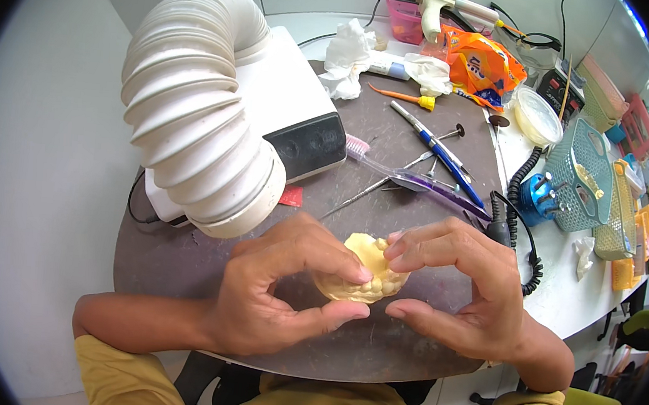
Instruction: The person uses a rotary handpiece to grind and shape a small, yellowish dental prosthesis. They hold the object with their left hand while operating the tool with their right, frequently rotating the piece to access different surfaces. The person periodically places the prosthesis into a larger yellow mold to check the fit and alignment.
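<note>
A pale yellow dental cast with a row of teeth along its near rim is held up over the near part of the table. My left hand grips its left side, thumb below and a finger pressed on the teeth. From the right, my right hand reaches to it with curled fingers. Those fingertips rest at the cast's upper right edge, while the thumb stands apart from them, close to the lower right rim. Whether something small sits under the right fingertips is hidden.
A white ribbed hose bends down at the left by a white box. Beyond the cast lie a purple toothbrush, a blue pen-like tool and metal instruments. Rightward stand a blue bur holder and a teal basket.
</note>
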`<state>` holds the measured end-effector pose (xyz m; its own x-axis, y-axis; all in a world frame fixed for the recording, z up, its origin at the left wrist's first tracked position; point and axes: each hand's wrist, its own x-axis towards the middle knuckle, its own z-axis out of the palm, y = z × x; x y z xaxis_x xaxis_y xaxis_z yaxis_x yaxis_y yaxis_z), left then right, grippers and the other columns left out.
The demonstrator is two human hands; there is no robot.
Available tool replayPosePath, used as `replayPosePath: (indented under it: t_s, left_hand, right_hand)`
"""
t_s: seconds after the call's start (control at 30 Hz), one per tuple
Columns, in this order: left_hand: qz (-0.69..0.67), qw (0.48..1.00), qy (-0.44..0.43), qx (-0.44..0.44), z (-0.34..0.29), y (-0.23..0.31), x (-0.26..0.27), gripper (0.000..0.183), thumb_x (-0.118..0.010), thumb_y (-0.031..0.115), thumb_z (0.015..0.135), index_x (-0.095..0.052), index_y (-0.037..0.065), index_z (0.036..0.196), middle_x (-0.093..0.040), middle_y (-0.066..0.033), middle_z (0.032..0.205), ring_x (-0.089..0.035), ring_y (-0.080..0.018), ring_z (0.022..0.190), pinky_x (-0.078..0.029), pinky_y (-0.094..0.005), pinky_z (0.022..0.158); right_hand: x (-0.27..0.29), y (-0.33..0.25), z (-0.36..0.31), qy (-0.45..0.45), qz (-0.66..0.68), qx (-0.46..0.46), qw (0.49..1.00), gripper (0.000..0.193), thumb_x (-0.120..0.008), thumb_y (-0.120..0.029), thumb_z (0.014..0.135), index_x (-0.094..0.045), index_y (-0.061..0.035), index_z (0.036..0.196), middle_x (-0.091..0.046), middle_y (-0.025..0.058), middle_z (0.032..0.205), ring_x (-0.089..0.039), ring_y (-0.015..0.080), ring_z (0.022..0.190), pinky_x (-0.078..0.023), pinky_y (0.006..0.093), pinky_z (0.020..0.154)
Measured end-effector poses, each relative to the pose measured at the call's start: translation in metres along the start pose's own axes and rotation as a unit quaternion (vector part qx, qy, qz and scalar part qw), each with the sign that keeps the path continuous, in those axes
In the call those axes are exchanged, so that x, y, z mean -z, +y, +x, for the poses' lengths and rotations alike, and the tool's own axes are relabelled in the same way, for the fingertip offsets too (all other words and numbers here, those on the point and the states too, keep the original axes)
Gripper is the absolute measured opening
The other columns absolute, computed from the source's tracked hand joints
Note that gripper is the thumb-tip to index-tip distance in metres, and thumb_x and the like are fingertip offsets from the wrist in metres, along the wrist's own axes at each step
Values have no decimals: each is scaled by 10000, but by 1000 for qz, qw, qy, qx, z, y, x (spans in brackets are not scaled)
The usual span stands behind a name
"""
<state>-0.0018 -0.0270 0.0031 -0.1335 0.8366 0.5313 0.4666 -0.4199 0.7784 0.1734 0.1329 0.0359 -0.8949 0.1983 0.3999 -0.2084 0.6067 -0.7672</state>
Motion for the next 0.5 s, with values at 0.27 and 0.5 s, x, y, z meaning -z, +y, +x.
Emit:
replayPosePath:
  t_s: [0.27,0.5]
  left_hand:
    - [77,994,-13,-80,6,4,1,341,-858,15,687,-655,64,956,-701,-81,924,-602,-186,799,-444,-301,706]
    - [-77,995,-24,64,-2,1,-4,288,-777,53,811,-605,-1,1035,-616,-134,1018,-613,-188,875,-531,-292,756]
  right_hand:
    - [3,2,2,-6,-35,59,998,291,-805,-69,738,-658,4,978,-677,162,1002,-666,296,989,-528,385,870]
    - [58,-9,-15,98,-190,38,976,165,-698,47,769,-699,7,929,-683,110,816,-632,186,652,-480,286,583]
